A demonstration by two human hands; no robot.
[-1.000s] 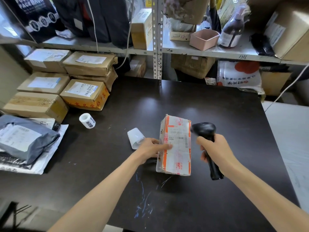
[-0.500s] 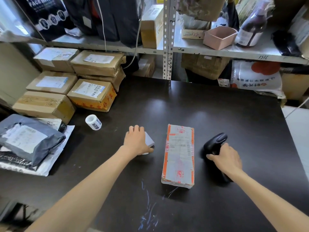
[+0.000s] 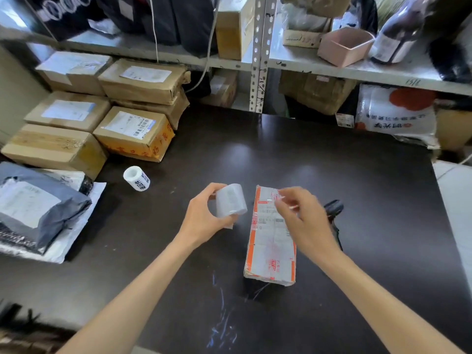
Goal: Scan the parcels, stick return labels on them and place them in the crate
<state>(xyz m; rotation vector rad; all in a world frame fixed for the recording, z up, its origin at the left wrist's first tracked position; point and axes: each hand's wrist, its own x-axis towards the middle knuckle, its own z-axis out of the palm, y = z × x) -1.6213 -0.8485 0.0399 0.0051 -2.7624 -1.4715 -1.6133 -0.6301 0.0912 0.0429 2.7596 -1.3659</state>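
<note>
On the table (image 3: 357,175), at its left edge, lay a grey mailer bag (image 3: 38,205), with stacked cardboard boxes (image 3: 63,149) in the far-left corner. Their shipping labels (image 3: 129,125) were too small to read. A spare roll (image 3: 136,178) lay nearby, its black print unreadable. The left hand (image 3: 204,221) gripped a white label roll (image 3: 231,203) above the table's middle. Just to the right the parcel (image 3: 270,256) lay flat, orange-edged, its print illegible. The right hand (image 3: 304,223) hovered over it with fingers (image 3: 288,200) curled; blur hid whether they pinched anything. The scanner (image 3: 334,209) lay beyond. Labelling seemed in hand; next, a peeled label would need pressing flat on the parcel. No crate showed.
</note>
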